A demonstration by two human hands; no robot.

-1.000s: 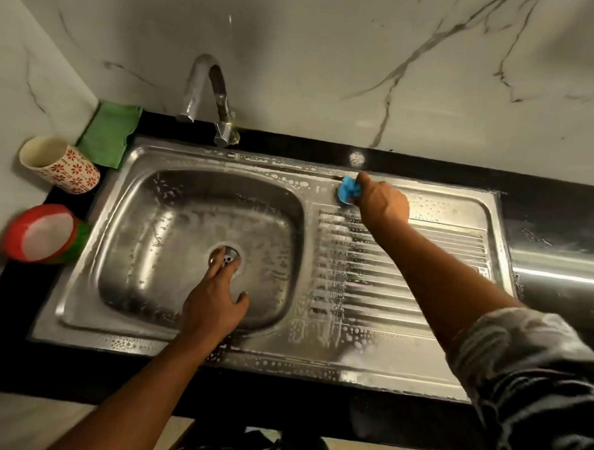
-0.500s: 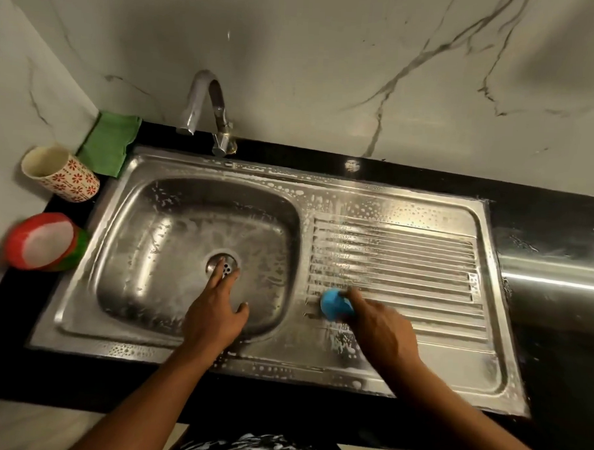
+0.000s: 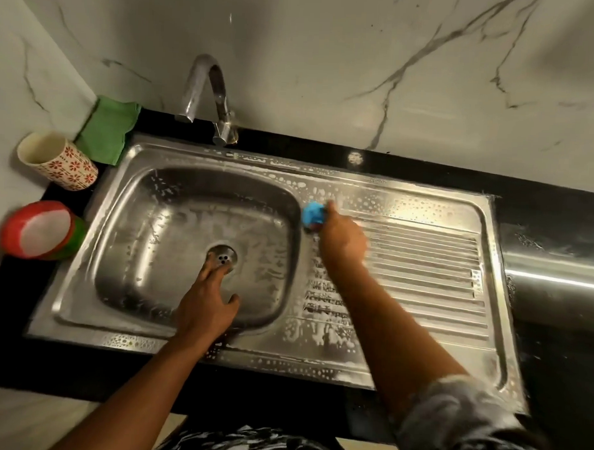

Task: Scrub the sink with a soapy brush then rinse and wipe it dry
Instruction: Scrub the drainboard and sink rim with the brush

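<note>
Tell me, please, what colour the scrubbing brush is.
The brush is blue, clearest in the head view.

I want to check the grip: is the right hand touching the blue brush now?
Touching. The head view shows the right hand gripping the blue brush, whose near side disappears under the fingers, on the drainboard of the sink.

Your right hand (image 3: 344,240) is blurred and hides most of the blue brush (image 3: 312,216); your left hand (image 3: 205,309) covers part of the drain (image 3: 222,254).
</note>
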